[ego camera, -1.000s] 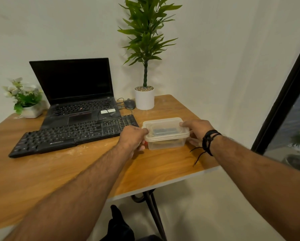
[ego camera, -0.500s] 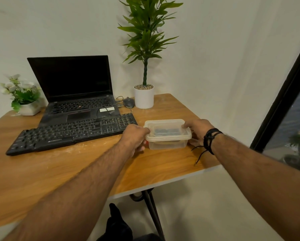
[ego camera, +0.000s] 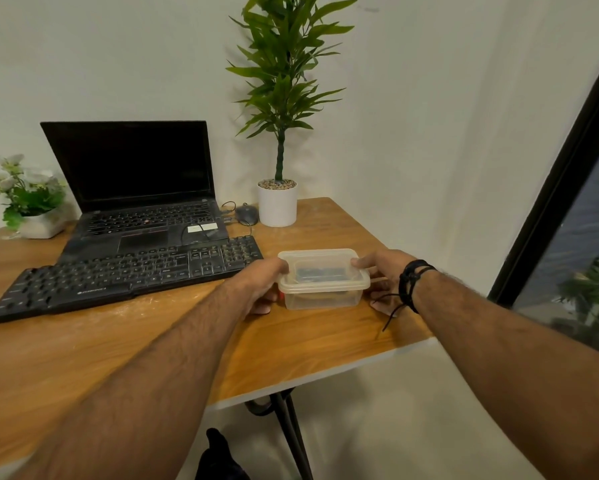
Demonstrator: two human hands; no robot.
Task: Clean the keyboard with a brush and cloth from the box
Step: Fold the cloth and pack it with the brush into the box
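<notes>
One lidded clear box (ego camera: pixel 323 279) at the table's (ego camera: pixel 83 358) right near part, right of one black keyboard (ego camera: pixel 125 277), before one laptop (ego camera: pixel 142 188) and two potted plants. Gripped at both ends: left hand (ego camera: pixel 259 285) and right hand (ego camera: pixel 381 271), fingers curled on the rim. Same hold as a second ago, lid on.

**Wooden bench and its load**

The bench (ego camera: pixel 83 358) carries a black keyboard (ego camera: pixel 125 275), an open laptop (ego camera: pixel 142 202), a mouse (ego camera: pixel 247 213), 2 white potted plants (ego camera: pixel 277 206) (ego camera: pixel 31 209), and a lidded clear box (ego camera: pixel 322 280) near its right edge.
</notes>
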